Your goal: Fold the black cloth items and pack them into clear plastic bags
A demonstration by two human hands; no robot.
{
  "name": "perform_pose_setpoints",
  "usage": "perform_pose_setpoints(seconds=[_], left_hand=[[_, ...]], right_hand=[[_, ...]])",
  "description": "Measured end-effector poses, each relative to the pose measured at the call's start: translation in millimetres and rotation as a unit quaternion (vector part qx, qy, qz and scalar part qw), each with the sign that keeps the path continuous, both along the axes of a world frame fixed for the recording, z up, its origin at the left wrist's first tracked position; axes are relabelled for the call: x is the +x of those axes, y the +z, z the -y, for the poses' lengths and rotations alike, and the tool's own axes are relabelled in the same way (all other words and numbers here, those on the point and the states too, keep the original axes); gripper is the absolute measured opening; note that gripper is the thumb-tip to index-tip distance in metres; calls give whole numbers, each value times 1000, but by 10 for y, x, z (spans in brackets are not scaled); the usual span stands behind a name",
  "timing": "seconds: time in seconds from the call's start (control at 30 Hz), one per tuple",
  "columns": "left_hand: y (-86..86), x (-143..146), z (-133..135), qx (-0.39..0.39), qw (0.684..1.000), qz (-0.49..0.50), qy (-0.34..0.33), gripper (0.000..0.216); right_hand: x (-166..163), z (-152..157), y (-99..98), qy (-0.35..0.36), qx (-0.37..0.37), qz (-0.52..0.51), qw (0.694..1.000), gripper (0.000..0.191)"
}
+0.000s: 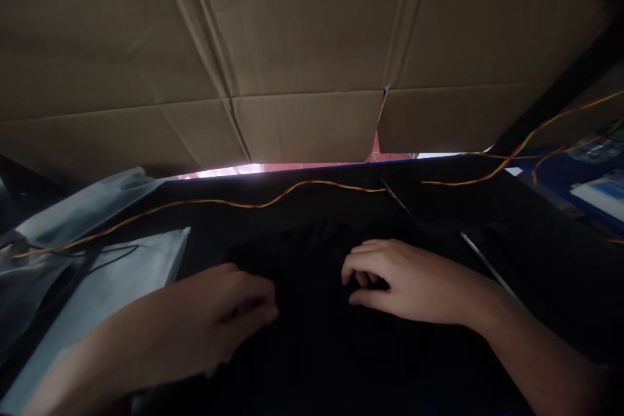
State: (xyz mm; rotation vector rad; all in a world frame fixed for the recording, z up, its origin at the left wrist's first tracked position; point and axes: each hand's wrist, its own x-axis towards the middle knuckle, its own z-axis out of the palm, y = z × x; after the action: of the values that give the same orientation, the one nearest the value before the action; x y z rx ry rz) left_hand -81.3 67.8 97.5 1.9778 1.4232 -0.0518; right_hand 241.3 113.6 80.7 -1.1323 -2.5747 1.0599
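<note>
My left hand (229, 318) is low over the black tabletop (312, 364), left of the middle. Its fingers are curled in, with the thumb against them; whatever they may hold is hidden in the dark. Across a gap, my right hand (385, 276) has loosely bent fingers, its thumb apart from them and nothing visible between. Faint dark folds (302, 240), perhaps black cloth, show just beyond the hands, too dim to name. A translucent plastic bag (131, 273) lies beside and under my left forearm. By my right forearm is a flat dark slab with a shiny edge (487, 260).
A twisted red and yellow wire (253, 205) runs across the table's far side, passing another thin black slab (414, 198). A second plastic bag (92, 201) lies at far left. Brown cardboard (307, 45) stands behind. Blue trays (560, 182) with packets sit at right.
</note>
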Motion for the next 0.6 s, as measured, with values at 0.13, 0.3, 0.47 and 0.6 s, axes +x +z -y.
perform_pose_setpoints(seconds=[0.13, 0.3, 0.47, 0.6], left_hand=[[25, 48, -160, -53, 999, -1, 5, 32], [1, 26, -207, 99, 995, -10, 15, 58], [-63, 119, -288, 201, 973, -108, 36, 82], [-125, 218, -354, 305, 946, -104, 27, 73]], right_hand=[[21, -3, -80, -80, 34, 5, 996, 29], [-3, -40, -183, -103, 48, -3, 993, 61], [-42, -101, -211, -121, 40, -28, 991, 71], [-74, -120, -228, -108, 151, -54, 981, 48]])
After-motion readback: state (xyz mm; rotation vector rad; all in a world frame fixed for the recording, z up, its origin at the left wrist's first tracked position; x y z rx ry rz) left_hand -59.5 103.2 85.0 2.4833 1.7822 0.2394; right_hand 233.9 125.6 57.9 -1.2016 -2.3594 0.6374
